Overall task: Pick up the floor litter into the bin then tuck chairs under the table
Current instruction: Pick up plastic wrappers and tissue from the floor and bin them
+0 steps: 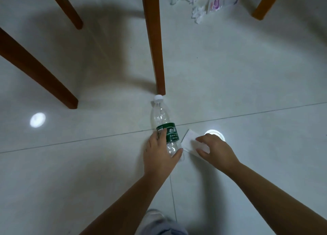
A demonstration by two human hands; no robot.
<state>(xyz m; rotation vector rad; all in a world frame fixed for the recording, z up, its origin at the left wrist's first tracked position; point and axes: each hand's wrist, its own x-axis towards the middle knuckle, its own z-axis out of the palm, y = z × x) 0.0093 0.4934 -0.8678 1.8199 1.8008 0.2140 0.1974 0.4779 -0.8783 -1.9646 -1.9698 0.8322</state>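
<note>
An empty clear plastic bottle (161, 118) with a green label and white cap lies on the tiled floor, cap pointing at a wooden leg. My left hand (159, 155) wraps its lower half, thumb on the right side. A flat white paper (190, 137) lies just right of the bottle; my right hand (215, 150) has its fingers and thumb curled around the paper's near edge. Crumpled tissues (192, 3) and a white packet with purple print (219, 1) lie on the floor at the top right.
Brown wooden legs stand around: one (154, 45) straight ahead touching the bottle cap, two (35, 68) at the left, one (265, 4) at the top right. Ceiling-light reflections shine on the glossy tiles. My trouser leg shows at the bottom.
</note>
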